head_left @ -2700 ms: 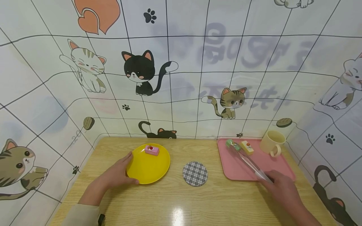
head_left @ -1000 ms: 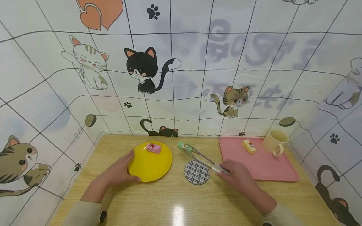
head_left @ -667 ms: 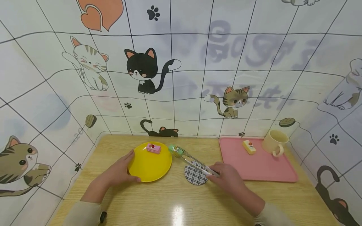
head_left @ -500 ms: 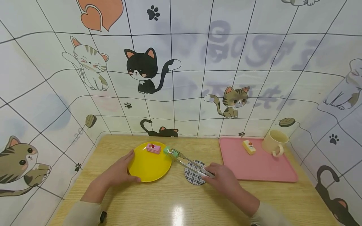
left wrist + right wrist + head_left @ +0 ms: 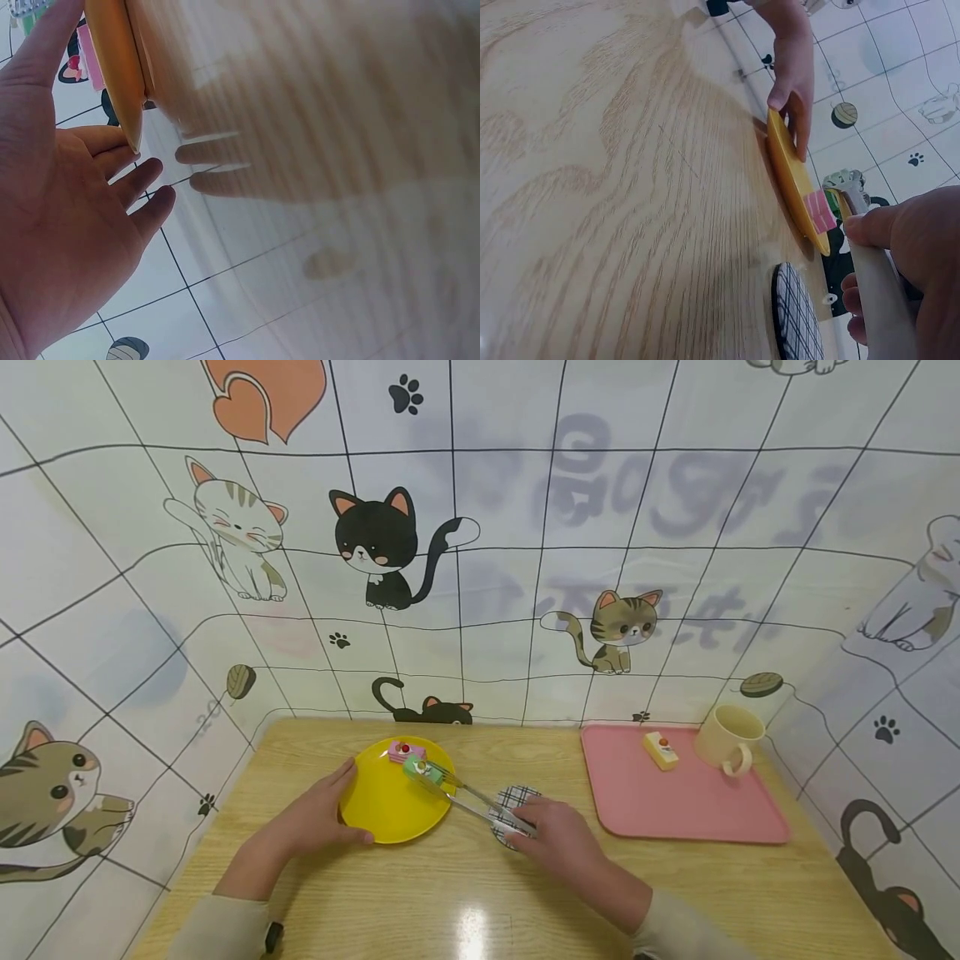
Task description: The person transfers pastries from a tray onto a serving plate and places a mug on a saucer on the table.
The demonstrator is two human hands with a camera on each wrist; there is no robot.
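Note:
At the left, a yellow plate lies on the table with a toy pink cake slice near its far rim. My left hand holds the plate's left edge, thumb at the near side and fingers farther along the rim. My right hand grips metal tongs by the handle end. A toy green cake slice is between the tongs' tips, over the plate and close to the pink slice. In the right wrist view, the handle of the tongs lies under my thumb, and the green slice is mostly hidden.
A round checked coaster lies right of the plate, partly beneath the tongs and right hand. A pink tray at the right bears a yellow cake slice and a cream mug. A cat-printed sheet stands behind the table.
The right hand has carried the green cake slice in the tongs leftward from the pink tray, past the coaster, to above the yellow plate. The left hand stays at the plate's edge.

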